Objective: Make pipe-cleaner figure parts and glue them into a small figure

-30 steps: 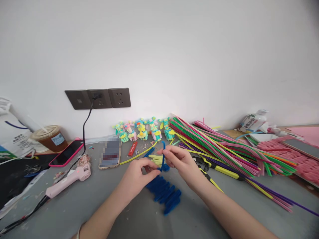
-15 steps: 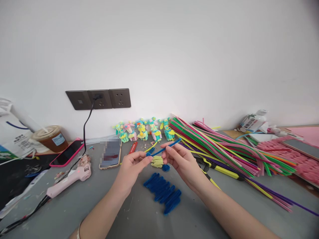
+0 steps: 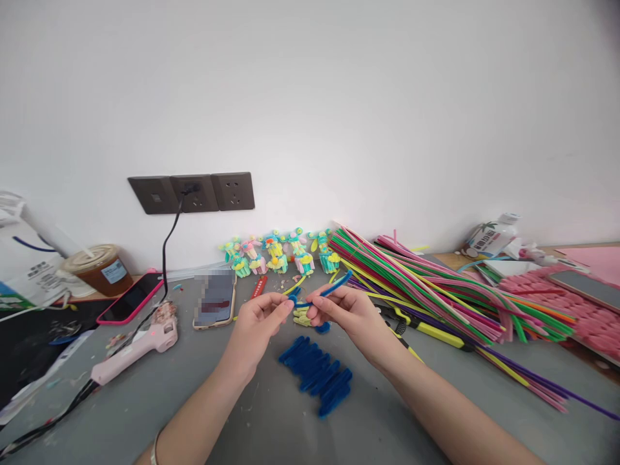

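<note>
A blue pipe cleaner [image 3: 338, 283] stretches between my two hands above the desk. My left hand [image 3: 264, 323] pinches its coiled end. Thumb and fingers of my right hand [image 3: 346, 313] grip it further along, and its free end sticks out up and to the right. Below my hands lies a zigzag row of folded blue pipe cleaner pieces [image 3: 317, 374]. A small yellow-green bundle [image 3: 302, 318] sits just behind my fingers, partly hidden, with a round blue coil [image 3: 322, 327] beside it.
A pink glue gun [image 3: 135, 352], two phones [image 3: 216, 300] and a lidded drink cup [image 3: 99, 271] stand left. Several small pipe cleaner figures [image 3: 276, 252] line the wall. Right are a large pipe cleaner bundle [image 3: 436, 284] and yellow-handled pliers [image 3: 433, 330].
My right hand has slid left along the blue pipe cleaner, closer to my left hand. The free end now curves upward. My left hand has barely moved.
</note>
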Action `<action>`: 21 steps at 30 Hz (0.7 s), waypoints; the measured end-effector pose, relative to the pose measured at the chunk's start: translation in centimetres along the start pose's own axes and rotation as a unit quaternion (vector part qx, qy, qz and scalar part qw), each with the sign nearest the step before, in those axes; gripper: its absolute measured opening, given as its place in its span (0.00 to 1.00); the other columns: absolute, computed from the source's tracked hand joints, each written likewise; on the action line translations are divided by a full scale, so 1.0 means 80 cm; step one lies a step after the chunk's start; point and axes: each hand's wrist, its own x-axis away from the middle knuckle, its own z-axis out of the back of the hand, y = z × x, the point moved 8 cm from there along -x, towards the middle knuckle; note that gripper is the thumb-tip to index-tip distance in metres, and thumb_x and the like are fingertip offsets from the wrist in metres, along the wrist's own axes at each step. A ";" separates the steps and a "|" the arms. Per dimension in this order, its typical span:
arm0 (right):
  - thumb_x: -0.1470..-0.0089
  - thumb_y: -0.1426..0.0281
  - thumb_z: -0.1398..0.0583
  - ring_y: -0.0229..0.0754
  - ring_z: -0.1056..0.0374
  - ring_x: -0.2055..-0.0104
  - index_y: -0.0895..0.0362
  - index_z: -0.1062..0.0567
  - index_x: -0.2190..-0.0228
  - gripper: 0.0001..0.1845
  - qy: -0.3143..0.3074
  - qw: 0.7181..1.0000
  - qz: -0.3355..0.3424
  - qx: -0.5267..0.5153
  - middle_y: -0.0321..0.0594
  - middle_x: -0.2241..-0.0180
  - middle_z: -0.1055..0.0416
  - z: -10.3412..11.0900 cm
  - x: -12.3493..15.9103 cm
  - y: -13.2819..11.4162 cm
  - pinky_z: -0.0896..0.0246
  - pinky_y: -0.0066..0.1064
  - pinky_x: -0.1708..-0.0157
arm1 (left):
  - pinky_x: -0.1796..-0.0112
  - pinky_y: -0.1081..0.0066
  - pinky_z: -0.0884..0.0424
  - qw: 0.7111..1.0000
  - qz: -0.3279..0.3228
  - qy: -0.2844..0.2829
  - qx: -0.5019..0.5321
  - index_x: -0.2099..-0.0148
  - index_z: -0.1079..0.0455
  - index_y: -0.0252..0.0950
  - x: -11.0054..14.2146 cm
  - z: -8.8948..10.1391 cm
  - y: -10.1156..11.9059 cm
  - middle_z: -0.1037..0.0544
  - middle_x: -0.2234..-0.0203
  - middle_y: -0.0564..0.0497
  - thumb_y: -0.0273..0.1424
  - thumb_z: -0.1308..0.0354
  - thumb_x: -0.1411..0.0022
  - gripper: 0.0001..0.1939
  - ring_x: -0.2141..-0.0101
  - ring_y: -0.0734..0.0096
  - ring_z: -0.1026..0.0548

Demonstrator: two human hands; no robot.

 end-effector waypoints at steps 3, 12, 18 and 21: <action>0.52 0.56 0.34 0.37 0.30 0.74 0.59 0.24 0.74 0.17 0.009 1.000 0.014 0.012 0.38 0.77 0.25 0.004 -0.001 -0.006 0.33 0.31 0.69 | 0.72 0.75 0.43 0.995 -0.060 -0.045 -0.072 0.68 0.28 0.34 0.005 -0.011 0.015 0.31 0.75 0.53 0.41 0.40 0.43 0.13 0.73 0.75 0.37; 0.53 0.54 0.35 0.33 0.40 0.79 0.58 0.24 0.78 0.20 -0.064 0.992 0.010 0.112 0.33 0.82 0.34 -0.006 -0.003 -0.005 0.41 0.26 0.77 | 0.66 0.71 0.37 0.938 -0.136 -0.122 -0.296 0.71 0.28 0.37 0.024 -0.041 0.024 0.24 0.71 0.52 0.28 0.42 0.42 0.06 0.68 0.68 0.29; 0.53 0.53 0.35 0.36 0.33 0.77 0.58 0.25 0.77 0.20 -0.009 0.995 0.025 0.093 0.37 0.79 0.28 0.005 -0.005 -0.010 0.34 0.28 0.74 | 0.70 0.71 0.38 0.944 -0.145 -0.064 -0.288 0.70 0.26 0.36 0.012 -0.027 0.022 0.25 0.72 0.50 0.32 0.43 0.42 0.07 0.72 0.69 0.30; 0.51 0.54 0.35 0.39 0.27 0.74 0.58 0.25 0.73 0.19 0.049 0.997 0.046 0.025 0.41 0.75 0.23 0.019 -0.004 -0.015 0.30 0.32 0.69 | 0.71 0.72 0.37 0.977 -0.116 -0.002 -0.178 0.66 0.25 0.35 0.003 -0.005 0.022 0.23 0.69 0.48 0.38 0.41 0.43 0.11 0.70 0.68 0.29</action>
